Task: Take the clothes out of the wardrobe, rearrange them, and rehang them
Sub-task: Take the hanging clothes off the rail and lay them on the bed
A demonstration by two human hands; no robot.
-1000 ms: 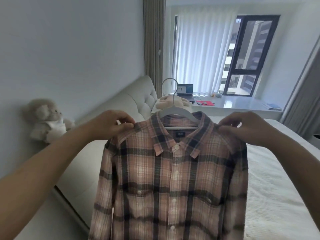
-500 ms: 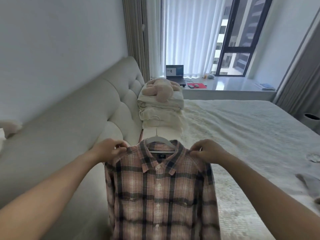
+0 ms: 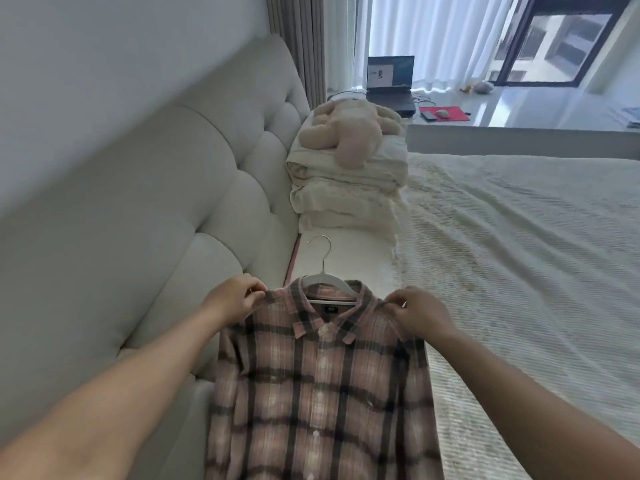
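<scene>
head view: left hand (image 3: pixel 232 299) and right hand (image 3: pixel 417 313) each pinch a shoulder of the plaid shirt (image 3: pixel 322 386), fingers clamped on the cloth; it hangs on a white hanger (image 3: pixel 325 277) above the bed (image 3: pixel 519 244), beside the headboard (image 3: pixel 194 188).

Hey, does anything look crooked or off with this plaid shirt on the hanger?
Nothing stands out. The pink-and-black plaid shirt sits buttoned on the white hanger, left hand and right hand pinching its shoulders.
</scene>
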